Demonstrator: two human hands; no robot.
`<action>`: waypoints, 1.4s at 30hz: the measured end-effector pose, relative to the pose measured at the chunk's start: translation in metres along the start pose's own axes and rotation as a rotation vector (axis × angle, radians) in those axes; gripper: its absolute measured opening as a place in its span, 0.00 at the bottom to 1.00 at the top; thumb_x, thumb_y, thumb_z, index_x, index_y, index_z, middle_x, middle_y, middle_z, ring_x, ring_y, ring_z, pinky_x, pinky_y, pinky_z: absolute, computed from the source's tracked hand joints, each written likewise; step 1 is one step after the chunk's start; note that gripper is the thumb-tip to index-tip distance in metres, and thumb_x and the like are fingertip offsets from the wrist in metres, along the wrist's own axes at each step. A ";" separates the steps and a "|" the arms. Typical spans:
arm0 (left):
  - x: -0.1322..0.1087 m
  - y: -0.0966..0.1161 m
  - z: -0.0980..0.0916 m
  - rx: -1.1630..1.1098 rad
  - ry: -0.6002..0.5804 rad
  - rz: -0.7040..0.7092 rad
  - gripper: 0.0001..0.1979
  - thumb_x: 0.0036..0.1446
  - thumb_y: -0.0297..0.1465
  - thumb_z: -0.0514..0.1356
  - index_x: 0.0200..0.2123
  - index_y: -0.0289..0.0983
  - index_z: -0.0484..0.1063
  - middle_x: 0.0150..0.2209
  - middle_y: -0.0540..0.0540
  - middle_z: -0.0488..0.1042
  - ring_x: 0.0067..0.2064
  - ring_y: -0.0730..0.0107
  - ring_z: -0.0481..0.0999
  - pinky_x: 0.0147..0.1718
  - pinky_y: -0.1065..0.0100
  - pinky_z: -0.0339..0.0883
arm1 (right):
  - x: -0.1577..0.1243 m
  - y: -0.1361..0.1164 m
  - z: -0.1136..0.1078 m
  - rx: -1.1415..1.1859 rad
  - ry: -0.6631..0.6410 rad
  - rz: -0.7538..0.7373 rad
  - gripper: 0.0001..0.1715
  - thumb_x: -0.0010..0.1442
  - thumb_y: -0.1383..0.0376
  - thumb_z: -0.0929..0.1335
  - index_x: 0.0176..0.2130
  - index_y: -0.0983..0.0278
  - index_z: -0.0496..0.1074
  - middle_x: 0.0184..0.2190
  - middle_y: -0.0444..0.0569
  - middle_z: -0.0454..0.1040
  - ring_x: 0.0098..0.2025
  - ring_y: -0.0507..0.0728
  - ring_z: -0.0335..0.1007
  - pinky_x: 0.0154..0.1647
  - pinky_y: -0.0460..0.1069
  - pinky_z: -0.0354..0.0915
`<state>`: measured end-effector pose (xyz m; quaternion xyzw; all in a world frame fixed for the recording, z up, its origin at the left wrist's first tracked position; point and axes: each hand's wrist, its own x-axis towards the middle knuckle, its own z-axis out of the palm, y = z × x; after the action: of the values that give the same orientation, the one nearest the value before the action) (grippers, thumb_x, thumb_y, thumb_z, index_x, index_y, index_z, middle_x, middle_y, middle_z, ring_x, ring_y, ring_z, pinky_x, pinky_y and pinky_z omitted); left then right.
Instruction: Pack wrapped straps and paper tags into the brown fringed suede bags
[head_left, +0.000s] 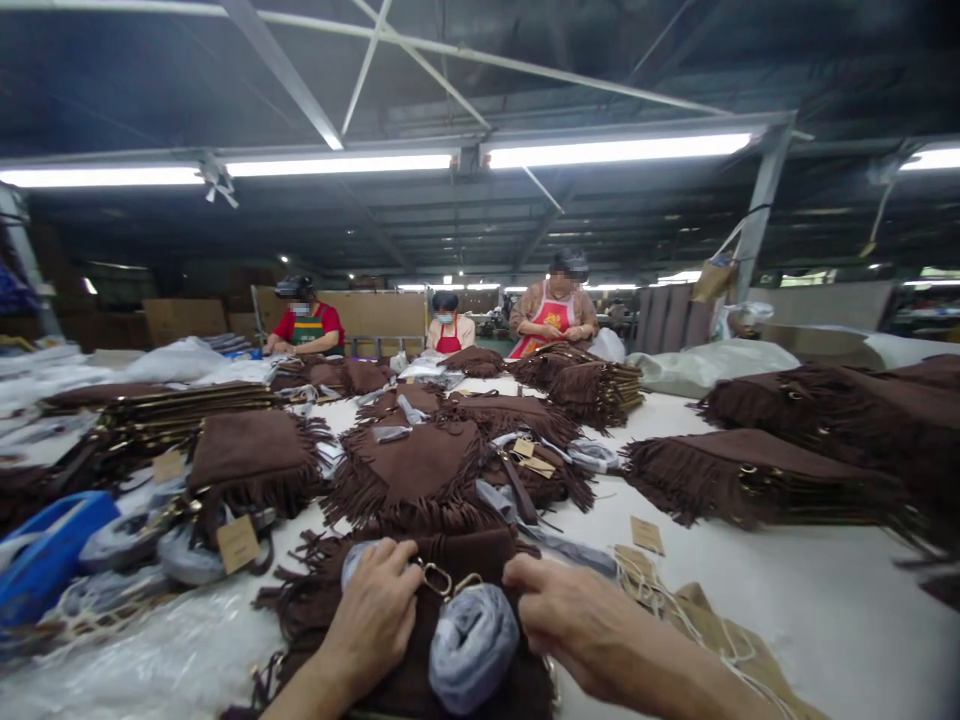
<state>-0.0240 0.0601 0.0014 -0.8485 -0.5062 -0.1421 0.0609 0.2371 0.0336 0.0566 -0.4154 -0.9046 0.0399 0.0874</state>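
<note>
A brown suede fringed bag lies at the near edge of the white table. My left hand rests curled on top of it, fingertips at a gold metal clasp. My right hand lies palm down beside it, fingers bent toward the same clasp. Between the hands sits a rolled grey wrapped strap. What the fingers pinch is hidden.
More brown fringed bags with tan paper tags cover the table's middle. Tall stacks stand at right and left. A blue item and clear plastic lie at left. Three people in aprons work at the far end.
</note>
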 end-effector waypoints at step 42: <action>0.025 0.054 -0.030 -1.693 0.088 -0.349 0.14 0.45 0.40 0.69 0.26 0.35 0.73 0.26 0.52 0.68 0.30 0.73 0.63 0.32 0.72 0.58 | 0.029 -0.042 0.025 0.558 0.316 0.269 0.13 0.56 0.72 0.62 0.22 0.64 0.66 0.21 0.43 0.72 0.26 0.52 0.66 0.26 0.46 0.50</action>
<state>0.0296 0.0476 0.0394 -0.5123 -0.3505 -0.5111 -0.5946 0.1822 0.0280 0.0420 -0.4922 -0.7711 0.2321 0.3305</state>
